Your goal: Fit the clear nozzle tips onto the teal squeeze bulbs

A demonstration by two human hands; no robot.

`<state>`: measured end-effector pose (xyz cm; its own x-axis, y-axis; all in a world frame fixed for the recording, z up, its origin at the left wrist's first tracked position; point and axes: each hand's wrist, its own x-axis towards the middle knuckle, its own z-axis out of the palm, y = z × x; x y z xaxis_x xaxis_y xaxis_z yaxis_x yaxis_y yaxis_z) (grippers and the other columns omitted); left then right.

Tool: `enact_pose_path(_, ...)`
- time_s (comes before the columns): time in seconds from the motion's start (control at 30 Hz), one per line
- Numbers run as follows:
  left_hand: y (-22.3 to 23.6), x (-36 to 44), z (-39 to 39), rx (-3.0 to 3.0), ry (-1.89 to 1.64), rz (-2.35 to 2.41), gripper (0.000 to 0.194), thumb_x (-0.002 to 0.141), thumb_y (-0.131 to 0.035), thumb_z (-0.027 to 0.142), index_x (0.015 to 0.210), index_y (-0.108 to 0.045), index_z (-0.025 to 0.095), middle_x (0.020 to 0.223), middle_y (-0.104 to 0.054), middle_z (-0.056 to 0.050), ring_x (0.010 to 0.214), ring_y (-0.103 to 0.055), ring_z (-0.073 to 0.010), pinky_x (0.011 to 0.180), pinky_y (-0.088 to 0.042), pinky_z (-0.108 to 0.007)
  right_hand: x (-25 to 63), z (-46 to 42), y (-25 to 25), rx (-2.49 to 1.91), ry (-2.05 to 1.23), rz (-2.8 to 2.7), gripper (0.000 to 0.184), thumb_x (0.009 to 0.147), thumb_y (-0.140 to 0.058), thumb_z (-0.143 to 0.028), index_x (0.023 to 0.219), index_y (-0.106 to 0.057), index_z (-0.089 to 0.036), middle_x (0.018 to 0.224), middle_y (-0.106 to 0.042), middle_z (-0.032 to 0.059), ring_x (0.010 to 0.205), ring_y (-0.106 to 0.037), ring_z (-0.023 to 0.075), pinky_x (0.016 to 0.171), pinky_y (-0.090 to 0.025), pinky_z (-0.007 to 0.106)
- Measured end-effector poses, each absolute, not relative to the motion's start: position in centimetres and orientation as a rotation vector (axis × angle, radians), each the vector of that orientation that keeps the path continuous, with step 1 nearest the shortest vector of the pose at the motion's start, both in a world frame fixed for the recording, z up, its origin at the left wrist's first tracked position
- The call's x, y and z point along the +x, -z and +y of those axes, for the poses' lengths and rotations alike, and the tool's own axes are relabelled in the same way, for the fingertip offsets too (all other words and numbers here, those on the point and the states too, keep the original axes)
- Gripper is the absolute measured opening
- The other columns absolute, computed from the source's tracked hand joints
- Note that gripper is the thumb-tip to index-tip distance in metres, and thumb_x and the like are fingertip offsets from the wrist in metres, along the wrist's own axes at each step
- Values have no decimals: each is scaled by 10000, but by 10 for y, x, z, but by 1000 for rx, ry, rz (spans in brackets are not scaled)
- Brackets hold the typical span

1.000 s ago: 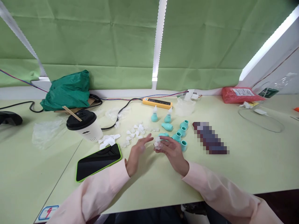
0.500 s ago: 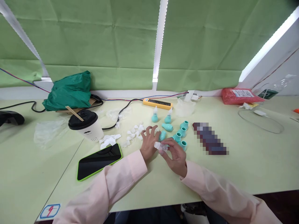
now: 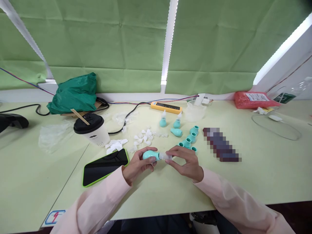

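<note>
My left hand (image 3: 138,164) is closed round a teal squeeze bulb (image 3: 149,154) that lies sideways, its mouth turned right. Between the thumb and fingers of my right hand (image 3: 186,162) is a short clear plastic tube (image 3: 162,156), its left end at the bulb's mouth. How far it sits inside cannot be made out. Beyond the hands stand two teal bulbs with clear pointed tips, one (image 3: 162,119) left of the other (image 3: 177,121). A loose teal bulb (image 3: 176,132) lies on its side, and several open-mouthed bulbs (image 3: 187,142) stand near my right hand.
Small white tips (image 3: 143,136) and clear tubes (image 3: 159,134) lie beyond my left hand. A phone (image 3: 104,167), crumpled tissue (image 3: 115,145) and lidded paper cup (image 3: 94,133) are at left. A yellow power strip (image 3: 166,108) is behind; a pixelated object (image 3: 220,144) lies right.
My left hand has picked up a teal bulb and drawn it back to the left. My right hand has brought the clear tube level with the bulb's mouth.
</note>
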<state>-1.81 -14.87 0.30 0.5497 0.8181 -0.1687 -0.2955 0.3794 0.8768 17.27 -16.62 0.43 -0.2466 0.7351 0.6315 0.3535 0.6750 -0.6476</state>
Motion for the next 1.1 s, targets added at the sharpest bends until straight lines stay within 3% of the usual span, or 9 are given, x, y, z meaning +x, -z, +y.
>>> enact_pose_path(0.27, 1, -22, -147, 987, -758, 830, 420, 506, -712, 181, 885, -543, 111, 625, -531, 16, 501, -510, -65, 480, -470, -200, 180, -165, -11, -743, -85, -2315, 279, 775, -450, -147, 1016, -543, -252, 777, -588, 58, 717, -529, 153, 575, -422, 277)
enact_pose_path(0.43, -1, -17, -148, 1136, -788, 891, 364, 496, -714, 195, 816, -560, 117, 598, -554, 19, 484, -519, -78, 484, -494, -221, 178, -167, -11, -813, -36, -2366, 219, 786, -447, -210, 978, -551, -214, 723, -574, 61, 639, -517, 149, 566, -410, 282)
enact_pose_path(0.67, -1, -12, -153, 1183, -890, 901, 339, 497, -708, 218, 770, -531, 124, 578, -527, 35, 484, -514, -81, 473, -516, -235, 169, -169, -4, -835, -377, -2104, 243, 747, -503, -227, 984, -548, -202, 704, -586, 58, 595, -519, 149, 542, -422, 275)
enact_pose_path(0.87, -6, -8, -158, 1286, -954, 901, 328, 499, -703, 237, 754, -533, 121, 627, -527, 21, 436, -523, -89, 428, -511, -251, 164, -170, -9, -975, -908, -1778, 197, 660, -598, -296, 814, -640, -182, 580, -555, 15, 513, -498, 127, 503, -429, 263)
enact_pose_path(1.1, -2, -8, -161, 1529, -990, 920, 278, 563, -671, 266, 771, -550, 128, 649, -563, -17, 483, -533, -113, 468, -468, -248, 160, -168, -17, -1005, -1508, -1443, 220, 641, -612, -298, 787, -643, -137, 533, -541, -7, 439, -487, 91, 445, -425, 236)
